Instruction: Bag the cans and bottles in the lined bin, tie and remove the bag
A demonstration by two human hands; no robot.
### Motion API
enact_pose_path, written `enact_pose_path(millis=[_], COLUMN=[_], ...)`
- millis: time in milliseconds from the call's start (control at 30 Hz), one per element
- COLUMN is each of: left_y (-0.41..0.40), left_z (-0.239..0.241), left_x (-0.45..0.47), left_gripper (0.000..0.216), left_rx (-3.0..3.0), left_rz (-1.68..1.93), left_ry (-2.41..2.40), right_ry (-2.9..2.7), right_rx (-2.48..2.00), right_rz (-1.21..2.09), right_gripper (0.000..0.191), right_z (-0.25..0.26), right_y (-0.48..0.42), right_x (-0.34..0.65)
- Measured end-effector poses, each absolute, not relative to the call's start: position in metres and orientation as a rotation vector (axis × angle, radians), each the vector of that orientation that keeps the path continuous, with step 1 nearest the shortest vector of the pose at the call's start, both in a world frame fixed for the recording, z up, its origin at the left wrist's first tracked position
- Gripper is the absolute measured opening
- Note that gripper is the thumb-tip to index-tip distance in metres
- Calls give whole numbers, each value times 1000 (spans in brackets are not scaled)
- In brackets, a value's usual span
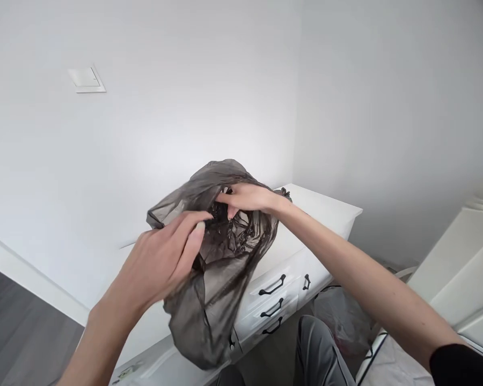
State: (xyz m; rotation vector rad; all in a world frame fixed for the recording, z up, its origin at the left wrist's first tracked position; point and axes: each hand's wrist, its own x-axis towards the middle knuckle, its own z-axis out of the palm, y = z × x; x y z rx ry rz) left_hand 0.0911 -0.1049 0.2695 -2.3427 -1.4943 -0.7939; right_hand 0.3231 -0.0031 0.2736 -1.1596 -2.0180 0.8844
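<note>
A dark, see-through plastic garbage bag hangs with its crumpled mouth facing me, above a white chest of drawers. My left hand is closed at the left side of the mouth, pinching the film between thumb and fingers. Reaching in from the right, my right hand is inside the mouth under the upper rim. Its visible fingers are apart, one pointing left and one downward, and I see nothing held in them. The bag's folds hide part of that hand.
The white chest of drawers with black handles stands in the wall corner. A white switch plate is on the wall. White furniture rises at right. A filled clear bag sits low beside my knee.
</note>
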Motion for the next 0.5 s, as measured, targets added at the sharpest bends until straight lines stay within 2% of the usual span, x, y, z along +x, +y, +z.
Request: enact_pose_path(millis=[167,333,500], left_y=[-59,-20,-6], left_z=[287,294,302], left_x=[107,92,82], left_gripper=[50,41,47], left_rx=[-2097,-2031,-2116], left_rz=[-276,-79,-46], left_ry=[-1631,-1723,-1802], right_ry=[-2016,-2055,-2306], right_rx=[-1073,-1197,-1203], right_rz=[1077,990,700], right_gripper=[44,60,40], right_z=[293,290,282], right_y=[20,42,46], right_x=[332,342,342])
